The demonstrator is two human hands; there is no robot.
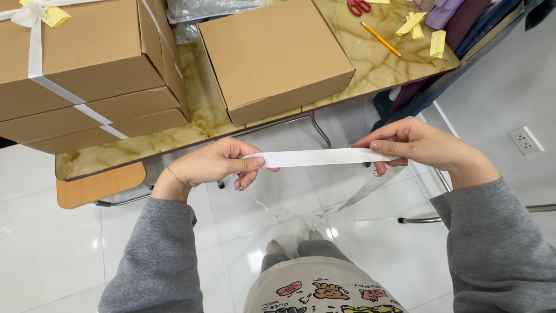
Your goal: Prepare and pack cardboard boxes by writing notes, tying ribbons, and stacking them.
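White glossy floor tiles lie open below two hands. Left hand (217,165) and right hand (414,144) each pinch one end of a single flat white ribbon (318,157), stretched level between them just off the table edge (174,148); its tail hangs from the right. Beyond: one plain cardboard box (275,55), a ribbon-tied stack (87,75), one pencil (380,39), red scissors (359,7).

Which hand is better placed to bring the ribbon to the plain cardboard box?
Probably the left hand: it grips the white ribbon end just below the cardboard box. The right hand holds the other end, beside the box's corner.
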